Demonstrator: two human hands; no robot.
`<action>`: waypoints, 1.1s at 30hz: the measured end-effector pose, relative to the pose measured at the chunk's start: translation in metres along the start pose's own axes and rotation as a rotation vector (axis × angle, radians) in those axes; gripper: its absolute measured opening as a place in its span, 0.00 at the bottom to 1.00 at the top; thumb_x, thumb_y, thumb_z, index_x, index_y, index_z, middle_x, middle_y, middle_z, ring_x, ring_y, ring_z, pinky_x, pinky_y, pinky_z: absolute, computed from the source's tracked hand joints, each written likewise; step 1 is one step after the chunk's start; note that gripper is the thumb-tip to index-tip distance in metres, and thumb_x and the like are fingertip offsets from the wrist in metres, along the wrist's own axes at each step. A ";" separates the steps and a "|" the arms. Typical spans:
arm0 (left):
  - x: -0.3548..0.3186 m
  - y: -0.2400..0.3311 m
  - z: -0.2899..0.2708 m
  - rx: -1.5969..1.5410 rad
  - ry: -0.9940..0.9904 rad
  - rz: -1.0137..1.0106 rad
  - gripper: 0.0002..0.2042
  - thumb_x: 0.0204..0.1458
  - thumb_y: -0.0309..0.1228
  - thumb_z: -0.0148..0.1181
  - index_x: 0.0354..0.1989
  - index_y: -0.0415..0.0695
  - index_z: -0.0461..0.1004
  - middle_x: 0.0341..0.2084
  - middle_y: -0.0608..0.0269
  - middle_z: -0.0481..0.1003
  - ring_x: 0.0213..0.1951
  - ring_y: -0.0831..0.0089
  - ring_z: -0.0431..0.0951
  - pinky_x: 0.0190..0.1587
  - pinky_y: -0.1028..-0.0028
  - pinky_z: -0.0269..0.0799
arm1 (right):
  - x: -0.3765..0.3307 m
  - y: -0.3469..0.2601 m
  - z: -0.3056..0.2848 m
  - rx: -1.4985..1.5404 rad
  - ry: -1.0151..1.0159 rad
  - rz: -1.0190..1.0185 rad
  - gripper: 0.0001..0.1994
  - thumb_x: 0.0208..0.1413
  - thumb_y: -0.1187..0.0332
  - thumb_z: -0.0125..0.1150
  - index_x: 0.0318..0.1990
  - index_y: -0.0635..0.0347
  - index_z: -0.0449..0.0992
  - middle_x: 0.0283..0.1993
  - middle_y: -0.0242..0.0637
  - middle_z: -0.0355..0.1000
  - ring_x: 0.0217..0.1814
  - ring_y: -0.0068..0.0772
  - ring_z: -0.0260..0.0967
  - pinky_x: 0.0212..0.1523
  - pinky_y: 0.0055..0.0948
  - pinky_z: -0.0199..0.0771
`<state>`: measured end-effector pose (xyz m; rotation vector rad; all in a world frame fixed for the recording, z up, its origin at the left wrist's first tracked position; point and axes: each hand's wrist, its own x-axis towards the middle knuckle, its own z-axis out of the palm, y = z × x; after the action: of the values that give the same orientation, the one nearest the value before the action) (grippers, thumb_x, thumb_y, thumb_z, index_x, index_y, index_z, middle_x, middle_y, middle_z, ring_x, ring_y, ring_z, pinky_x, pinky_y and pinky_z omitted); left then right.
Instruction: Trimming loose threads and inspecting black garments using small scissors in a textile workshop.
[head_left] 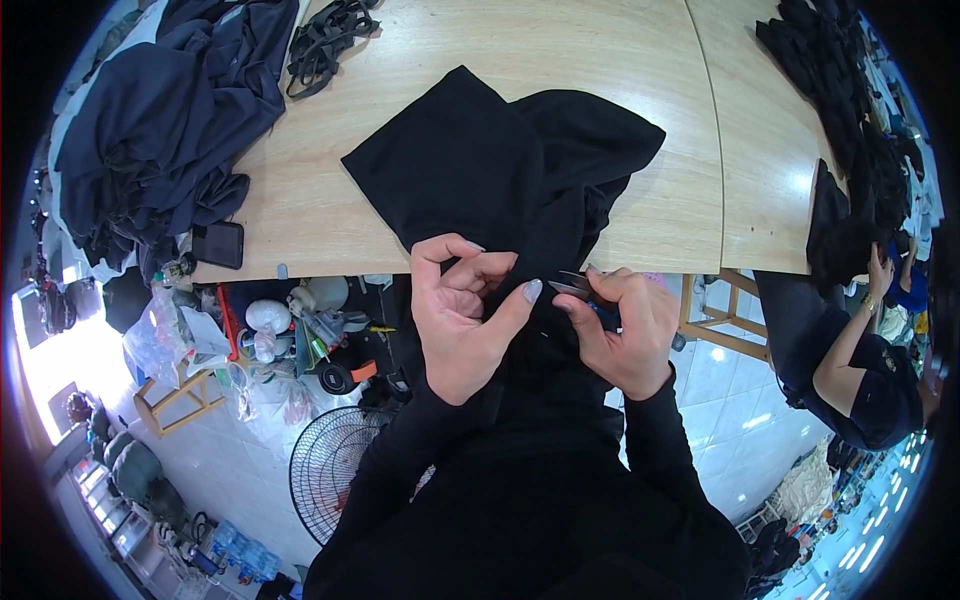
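A black garment (450, 160) lies bunched on the near part of the wooden table, its lower part hanging over the front edge toward me. My left hand (465, 315) is at that edge, palm turned up, its fingers curled at the dark cloth and its thumb reaching over it to the right. Some of the fingertips are hidden by the fabric. Between the thumb and fingers of my right hand (630, 325) is a small pair of thread snips (570, 284). Their blades point left, close to my left thumb and the cloth.
Dark clothes (180, 110) are heaped at the left, by a phone (218, 245) and black straps (325, 45). More dark garments (830, 90) lie at the right, where another person (850, 370) works. A fan (335, 465) stands below the table (650, 60), near bagged items.
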<state>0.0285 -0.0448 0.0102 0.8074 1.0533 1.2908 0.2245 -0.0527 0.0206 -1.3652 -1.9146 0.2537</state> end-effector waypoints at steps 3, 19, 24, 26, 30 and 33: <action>0.000 -0.002 -0.001 -0.008 -0.032 -0.005 0.31 0.54 0.13 0.74 0.59 0.43 0.59 0.45 0.52 0.83 0.48 0.75 0.83 0.57 0.71 0.76 | 0.000 0.001 0.000 0.004 -0.012 -0.007 0.18 0.60 0.56 0.81 0.37 0.62 0.80 0.26 0.37 0.79 0.21 0.31 0.74 0.23 0.27 0.64; -0.001 -0.002 0.001 0.040 -0.024 0.067 0.32 0.54 0.13 0.73 0.59 0.42 0.57 0.46 0.48 0.83 0.48 0.71 0.84 0.58 0.70 0.78 | 0.003 -0.006 -0.001 0.091 -0.039 0.086 0.16 0.59 0.61 0.81 0.39 0.64 0.81 0.29 0.40 0.81 0.24 0.35 0.78 0.25 0.29 0.70; -0.004 -0.004 0.001 0.150 -0.045 0.170 0.31 0.53 0.12 0.73 0.59 0.41 0.58 0.45 0.49 0.84 0.46 0.71 0.85 0.56 0.71 0.79 | 0.005 -0.008 0.000 0.033 -0.031 0.043 0.16 0.60 0.59 0.81 0.38 0.63 0.81 0.28 0.38 0.81 0.22 0.32 0.76 0.23 0.27 0.68; -0.005 -0.003 0.000 0.179 -0.048 0.189 0.31 0.53 0.11 0.72 0.59 0.41 0.58 0.44 0.49 0.84 0.46 0.72 0.85 0.55 0.72 0.79 | 0.003 -0.007 0.001 0.034 -0.033 0.045 0.17 0.60 0.59 0.81 0.38 0.63 0.81 0.27 0.38 0.80 0.22 0.31 0.76 0.23 0.27 0.68; -0.005 -0.005 0.001 0.232 -0.058 0.242 0.31 0.53 0.11 0.72 0.59 0.41 0.58 0.43 0.50 0.84 0.44 0.73 0.85 0.53 0.74 0.79 | 0.001 -0.007 0.001 0.006 -0.024 0.032 0.18 0.60 0.57 0.81 0.35 0.62 0.80 0.25 0.36 0.79 0.21 0.30 0.74 0.22 0.27 0.66; -0.005 -0.005 0.001 0.255 -0.055 0.248 0.31 0.53 0.11 0.72 0.58 0.41 0.59 0.43 0.51 0.84 0.44 0.73 0.85 0.52 0.74 0.79 | 0.000 -0.005 0.004 0.010 0.004 0.028 0.19 0.59 0.57 0.81 0.34 0.62 0.79 0.25 0.36 0.78 0.20 0.30 0.73 0.22 0.28 0.65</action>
<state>0.0317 -0.0508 0.0067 1.1906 1.1134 1.3471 0.2179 -0.0541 0.0204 -1.3859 -1.8890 0.2740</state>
